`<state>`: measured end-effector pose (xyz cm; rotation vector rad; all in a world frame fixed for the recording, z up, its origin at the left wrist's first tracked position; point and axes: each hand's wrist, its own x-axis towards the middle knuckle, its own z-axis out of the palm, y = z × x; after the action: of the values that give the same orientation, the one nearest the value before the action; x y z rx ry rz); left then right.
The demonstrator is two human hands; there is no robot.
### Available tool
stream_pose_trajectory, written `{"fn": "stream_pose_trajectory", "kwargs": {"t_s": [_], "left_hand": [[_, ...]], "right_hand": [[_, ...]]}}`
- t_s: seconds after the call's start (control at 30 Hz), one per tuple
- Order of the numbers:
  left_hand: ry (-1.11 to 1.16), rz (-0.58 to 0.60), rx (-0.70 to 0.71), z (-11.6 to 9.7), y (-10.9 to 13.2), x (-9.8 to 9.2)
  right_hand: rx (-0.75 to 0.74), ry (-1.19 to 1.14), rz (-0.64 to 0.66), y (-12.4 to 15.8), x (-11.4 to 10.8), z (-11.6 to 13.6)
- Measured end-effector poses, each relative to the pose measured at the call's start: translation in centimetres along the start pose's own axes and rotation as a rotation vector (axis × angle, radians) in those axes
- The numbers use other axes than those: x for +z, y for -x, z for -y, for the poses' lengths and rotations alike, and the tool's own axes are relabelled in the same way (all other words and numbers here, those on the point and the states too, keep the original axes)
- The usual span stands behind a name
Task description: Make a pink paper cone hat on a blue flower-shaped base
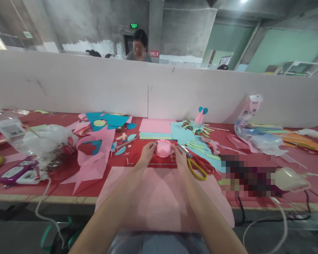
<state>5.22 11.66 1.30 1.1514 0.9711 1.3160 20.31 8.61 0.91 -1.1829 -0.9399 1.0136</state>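
Observation:
A small round pink paper piece (163, 148) with a notched, folded-up edge is between my two hands, over a red board (134, 155). My left hand (148, 151) pinches its left edge, and my right hand (179, 154) has its fingers closed at the right edge. Just right of my right hand lie scissors with yellow handles (198, 170), with a red loop beside them. A pink sheet (159, 197) spreads under my forearms and over the table's front edge. Behind the board are a flat pink sheet (156, 126) and light blue paper (182, 132).
Cut pink paper (95, 164) and blue scraps (113, 120) lie left. A paper cone figure (199, 118) with fringed strips stands back right, near a pink glue gun (213, 145). Power strips (18, 173) and cords lie at the sides. A white partition (95, 88) separates me from another person (140, 46).

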Motion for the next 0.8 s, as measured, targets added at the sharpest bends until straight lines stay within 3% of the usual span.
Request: {"fn": "stream_pose_trajectory", "kwargs": {"t_s": [0.27, 0.43, 0.8], "left_hand": [[-0.098, 0.047, 0.02, -0.5, 0.3, 0.1], [-0.133, 0.002, 0.019, -0.5, 0.2, 0.0], [-0.221, 0.026, 0.002, 0.2, -0.2, -0.1]], "right_hand": [[-0.231, 0.188, -0.04, 0.0, 0.0, 0.0], [-0.358, 0.301, -0.031, -0.3, -0.2, -0.5], [-0.225, 0.243, 0.017, 0.7, 0.2, 0.0]]}}
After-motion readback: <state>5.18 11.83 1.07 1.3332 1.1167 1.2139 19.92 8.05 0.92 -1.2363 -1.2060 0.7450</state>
